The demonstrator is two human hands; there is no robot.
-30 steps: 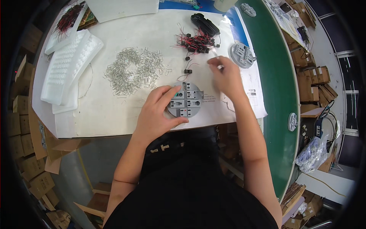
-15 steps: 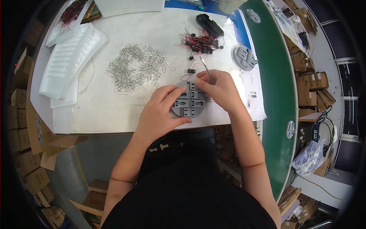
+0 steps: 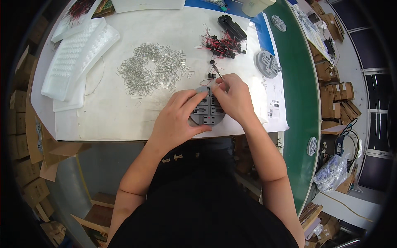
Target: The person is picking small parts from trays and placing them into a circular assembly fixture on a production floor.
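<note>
A round grey plastic disc (image 3: 208, 119) with slots and small raised parts lies near the table's front edge. My left hand (image 3: 175, 118) grips it from the left, thumb at the near rim and fingers over the far left part. Over its far right part, my right hand (image 3: 233, 96) is closed round a slim metal tool (image 3: 217, 71); the thumb and fingertips come down at the disc. Part of the tool is hidden in the hand, so its kind cannot be told. Just beyond lies a small black part (image 3: 212, 76) with thin wires.
A heap of bent wire clips (image 3: 153, 70) lies left of centre. Behind the disc are black parts with red wires (image 3: 223, 46) and a black case (image 3: 232, 28). White trays (image 3: 74, 62) stand at left. Another grey disc (image 3: 268, 64) sits at right, beside the green surface (image 3: 291, 99).
My right hand has moved slightly left and in over the disc, and the tool has tilted further left. My left hand keeps its hold. The whole view has shifted slightly.
</note>
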